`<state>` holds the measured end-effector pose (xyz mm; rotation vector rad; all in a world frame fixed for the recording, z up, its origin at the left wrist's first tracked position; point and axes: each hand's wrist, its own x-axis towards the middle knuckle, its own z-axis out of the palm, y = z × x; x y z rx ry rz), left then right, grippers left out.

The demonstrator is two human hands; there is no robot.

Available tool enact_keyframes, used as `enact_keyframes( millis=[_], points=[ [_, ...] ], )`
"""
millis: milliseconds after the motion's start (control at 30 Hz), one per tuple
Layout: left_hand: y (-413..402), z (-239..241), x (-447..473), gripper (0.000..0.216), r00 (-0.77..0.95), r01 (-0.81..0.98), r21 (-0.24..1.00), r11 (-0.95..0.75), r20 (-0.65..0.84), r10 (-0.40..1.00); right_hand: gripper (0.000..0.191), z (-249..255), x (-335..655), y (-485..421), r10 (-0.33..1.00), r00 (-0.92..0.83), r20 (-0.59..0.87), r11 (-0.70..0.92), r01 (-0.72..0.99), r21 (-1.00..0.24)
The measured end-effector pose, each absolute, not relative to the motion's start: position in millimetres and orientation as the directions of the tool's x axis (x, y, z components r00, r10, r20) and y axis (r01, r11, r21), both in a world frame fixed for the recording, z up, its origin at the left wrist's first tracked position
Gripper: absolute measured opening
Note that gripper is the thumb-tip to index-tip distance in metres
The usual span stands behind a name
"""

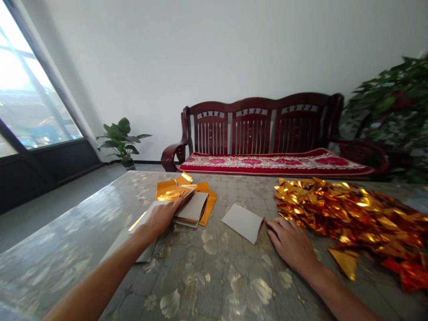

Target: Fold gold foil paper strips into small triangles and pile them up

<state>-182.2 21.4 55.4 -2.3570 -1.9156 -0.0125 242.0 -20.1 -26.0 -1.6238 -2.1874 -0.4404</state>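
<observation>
My left hand [162, 217] reaches over a loose stack of gold foil papers [210, 207] with pale grey backs. Its fingers are closed at the edge of a folded paper [187, 192] on top, which is slightly tilted; the fingertips are partly hidden. In the middle of the table lies one folded grey-backed paper [241, 222], its opening toward the right. My right hand [290, 240] rests on the table at that paper's right corner, fingers loosely bent and a little apart, gripping nothing visible. More pale sheets [147, 252] lie under my left wrist.
A big heap of folded shiny gold foil pieces [354, 209] covers the table's right side. One gold piece [346, 262] lies apart by my right wrist. Beyond the patterned table [187, 290] stand a dark wooden bench [250, 129] and a potted plant [122, 138].
</observation>
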Motion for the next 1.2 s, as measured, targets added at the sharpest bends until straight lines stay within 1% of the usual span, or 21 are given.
enact_keyframes(
  millis=[67, 100, 167, 233, 367, 433, 500, 533, 600, 700, 900, 1000, 1067, 1200],
  points=[
    [13.5, 45.0, -167.7, 0.053, 0.179, 0.97, -0.167, -0.175, 0.008, 0.984, 0.024, -25.8, 241.7, -20.4, 0.841, -0.257, 0.476, 0.285, 0.958, 0.014],
    [10.5, 42.4, -162.8, 0.052, 0.169, 0.968, -0.187, -0.168, -0.012, 0.986, 0.023, -25.6, 241.5, -20.6, 0.841, -0.255, 0.476, 0.285, 0.958, 0.009],
    [5.7, 42.1, -155.7, 0.048, 0.177, 0.968, -0.171, -0.181, -0.038, 0.983, 0.023, -25.2, 241.0, -21.0, 0.842, -0.249, 0.479, 0.283, 0.959, 0.001],
    [1.1, 44.7, -148.2, 0.044, 0.21, 0.967, -0.144, -0.209, -0.01, 0.978, 0.022, -24.6, 240.2, -21.6, 0.842, -0.246, 0.48, 0.28, 0.96, -0.001],
    [-10.2, 42.8, -117.2, 0.039, 0.354, 0.935, -0.065, -0.349, 0.075, 0.932, 0.02, -21.9, 236.5, -23.6, 0.851, -0.237, 0.468, 0.262, 0.965, 0.011],
    [-15.0, 36.9, -93.8, 0.032, 0.453, 0.89, 0.017, -0.455, 0.075, 0.889, 0.02, -19.5, 233.6, -25.0, 0.859, -0.23, 0.457, 0.249, 0.968, 0.019],
    [-18.3, 30.1, -68.8, 0.032, 0.554, 0.819, 0.12, -0.561, 0.09, 0.828, 0.02, -16.9, 230.8, -26.5, 0.869, -0.219, 0.443, 0.236, 0.972, 0.019],
    [-19.4, 27.0, -56.7, 0.032, 0.593, 0.786, 0.146, -0.6, 0.095, 0.8, 0.019, -15.7, 229.7, -27.2, 0.872, -0.211, 0.441, 0.228, 0.974, 0.015],
    [-20.9, 22.2, -35.1, 0.032, 0.641, 0.741, 0.162, -0.651, 0.117, 0.759, 0.019, -13.9, 228.7, -28.6, 0.878, -0.2, 0.434, 0.222, 0.975, 0.0],
    [-22.1, 18.2, -11.2, 0.03, 0.693, 0.696, 0.14, -0.704, 0.126, 0.71, 0.017, -12.8, 229.9, -30.2, 0.877, -0.198, 0.438, 0.237, 0.971, -0.035],
    [-29.9, 15.7, 13.4, 0.028, 0.661, 0.734, 0.081, -0.674, 0.14, 0.737, 0.021, -10.7, 231.8, -32.2, 0.845, -0.242, 0.477, 0.346, 0.927, -0.144],
    [-39.1, 16.6, 21.1, 0.027, 0.665, 0.728, 0.093, -0.679, 0.142, 0.733, 0.021, -7.8, 229.6, -34.0, 0.836, -0.286, 0.469, 0.404, 0.898, -0.172],
    [-41.2, 18.3, 24.2, 0.027, 0.643, 0.741, 0.151, -0.654, 0.122, 0.756, 0.02, -5.8, 228.2, -35.6, 0.837, -0.316, 0.448, 0.431, 0.884, -0.181],
    [-22.0, 24.2, 26.2, 0.026, 0.55, 0.78, 0.34, -0.526, 0.03, 0.834, 0.02, -3.7, 228.0, -37.2, 0.833, -0.365, 0.416, 0.47, 0.863, -0.183]
  ],
)
